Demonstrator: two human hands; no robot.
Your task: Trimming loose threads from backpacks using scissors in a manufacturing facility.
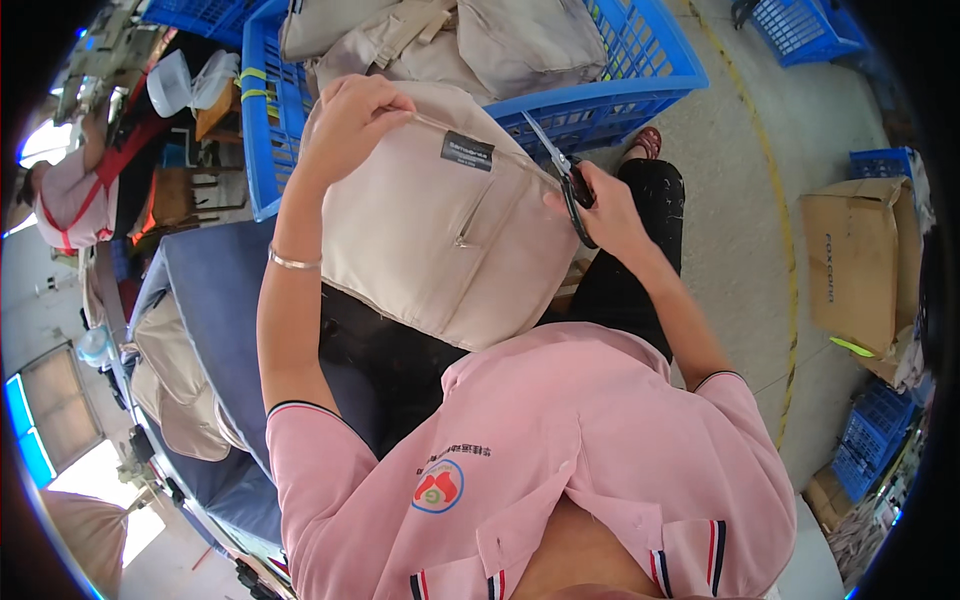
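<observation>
A beige fabric bag (400, 240) lies across my lap, with a dark label (467, 150) near its upper seam and a small zipper (466, 232) lower down. My left hand (352, 125) pinches the bag's upper edge, thumb and fingers closed on the cloth. Scissors (572, 190) with black handles are in my right hand (607, 212), their blades pointing up and left past the bag's right edge. My right thumb and fingertips also seem close to the bag's corner; whether they press the cloth I cannot tell.
Beyond the bag stands a blue plastic crate (640, 90) filled with beige bags (530, 45). A dark blue cloth-covered surface (215, 300) is at my left, with more beige fabric (180, 380). Cardboard box (850, 260) stands right, past a yellow floor line (775, 190). Another person (80, 200) works far left.
</observation>
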